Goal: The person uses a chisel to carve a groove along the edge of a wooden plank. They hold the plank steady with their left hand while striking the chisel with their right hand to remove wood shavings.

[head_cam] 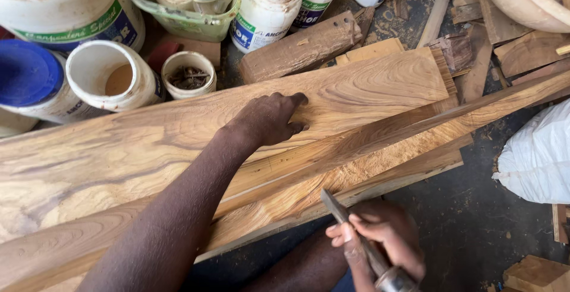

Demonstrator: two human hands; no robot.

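Observation:
My left hand (270,118) lies palm down on a wide, grained wooden plank (356,87), fingers curled and pressing on it. Below it a narrower strip of wood (415,123) runs diagonally across a rough board (368,167). My right hand (386,238) is closed around a chisel (356,232) with a metal blade and a metal-ringed handle. The blade tip points up towards the near edge of the rough board.
White plastic tubs (110,75) and jars (264,13) stand at the back left, one small tub (189,73) holding nails. Wood offcuts (300,47) lie behind the plank. A white sack (537,158) sits at right on the dark floor.

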